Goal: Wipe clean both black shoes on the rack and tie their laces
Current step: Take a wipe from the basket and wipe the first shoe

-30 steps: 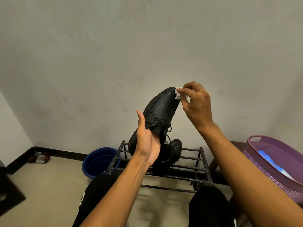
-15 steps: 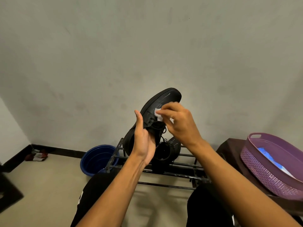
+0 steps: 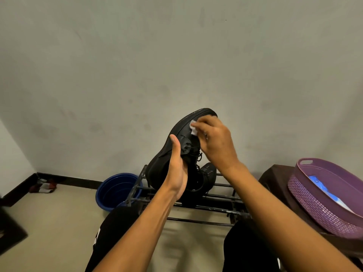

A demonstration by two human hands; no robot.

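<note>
Left hand [image 3: 177, 173] at frame centre is wrapped around the heel end of a black shoe [image 3: 172, 150], thumb up along the side, holding it off the rack with the toe tilted toward upper right. Right hand [image 3: 216, 144] is just right of it, fingers pinched closed on a small white wipe [image 3: 193, 128] pressed against the shoe's upper near the toe. The two hands are close together but not touching, both on the same shoe. Laces [image 3: 196, 152] on the held shoe hang loose around the eyelets, untied. Second black shoe [image 3: 205, 178] sits on the top tier of the dark metal rack [image 3: 222, 198], directly below and behind the held one, partly hidden by the left wrist; can't tell its lace state. Blue basin [image 3: 115, 190] on the floor just left of the rack. Purple woven basket [image 3: 322, 201] at right edge of frame on a dark stand, something blue and white inside. Small heap of cloth [image 3: 44, 186] by the skirting at left. Black-clad knees at bottom of frame.
</note>
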